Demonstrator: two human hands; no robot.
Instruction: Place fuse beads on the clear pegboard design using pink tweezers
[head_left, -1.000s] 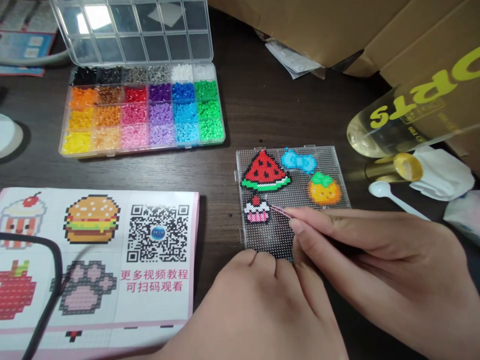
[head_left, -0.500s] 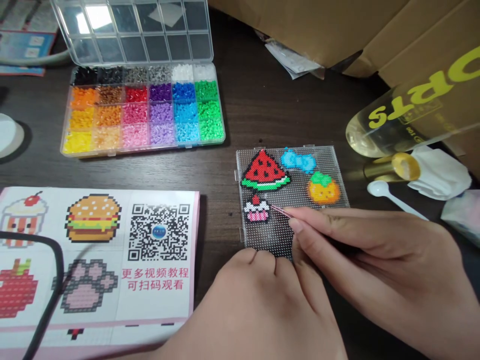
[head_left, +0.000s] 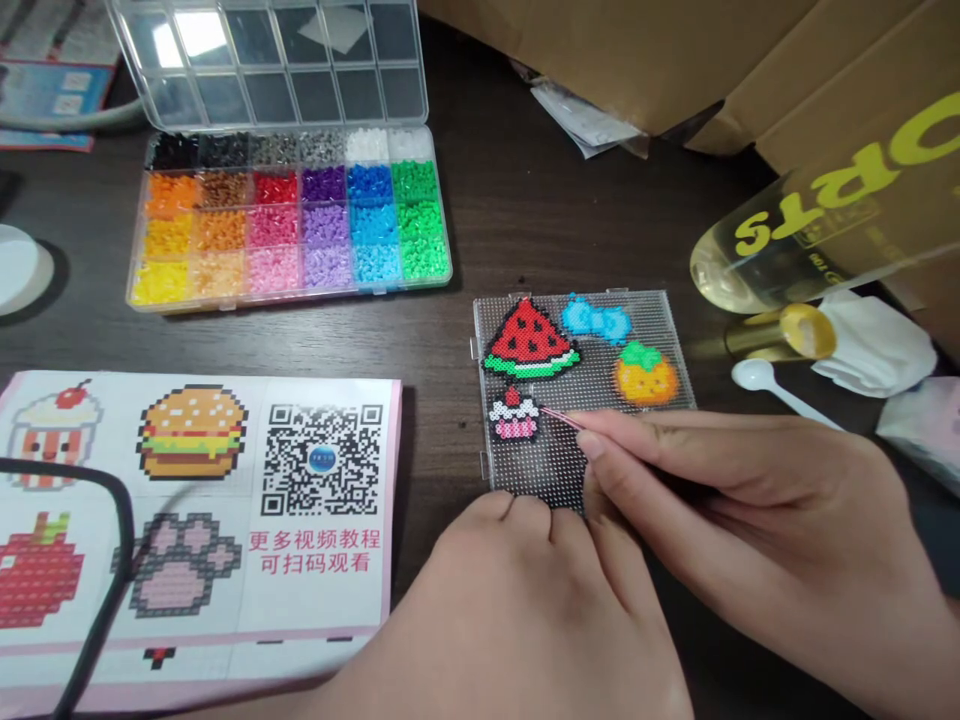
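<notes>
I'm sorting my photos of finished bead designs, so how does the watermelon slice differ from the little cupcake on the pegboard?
The watermelon slice is a red triangle with black seeds and a green rind; the cupcake is pink and white with a red cherry on top. The watermelon slice is clearly larger. It sits at the pegboard's far edge, clear of the hands, while the cupcake lies nearer, with the tweezers in the right hand pointing at its side. Both are bead designs on the same clear pegboard.

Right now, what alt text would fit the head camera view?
The right hand holds pink tweezers beside a small cupcake design on a clear pegboard, whose near edge the left hand touches. A bead box sits behind, a pattern sheet left.
</notes>
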